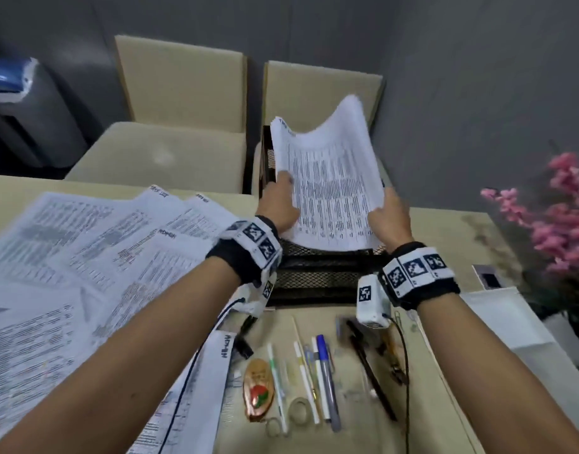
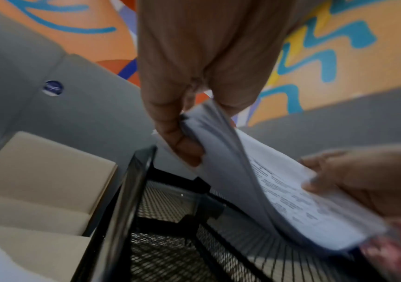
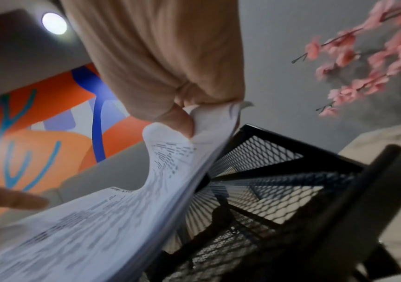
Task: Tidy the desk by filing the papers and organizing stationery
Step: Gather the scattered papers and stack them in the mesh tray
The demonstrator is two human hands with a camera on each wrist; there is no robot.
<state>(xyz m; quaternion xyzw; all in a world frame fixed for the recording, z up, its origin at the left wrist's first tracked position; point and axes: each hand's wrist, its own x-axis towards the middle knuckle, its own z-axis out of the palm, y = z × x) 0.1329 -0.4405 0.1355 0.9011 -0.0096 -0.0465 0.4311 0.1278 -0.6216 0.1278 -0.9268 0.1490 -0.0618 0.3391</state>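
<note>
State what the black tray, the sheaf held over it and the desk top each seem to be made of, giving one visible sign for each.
Black tray: probably metal, painted matt black; its walls are open diamond mesh in a solid frame.
Sheaf: thin white printed paper; it sags and curls between the left hand and right hand.
Desk top: smooth pale beige, perhaps laminate; the material cannot be told for certain.

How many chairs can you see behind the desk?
2. One beige chair stands behind the desk's left half, past the loose papers. The other beige chair is behind the black mesh tray, mostly hidden by the held sheets.
</note>
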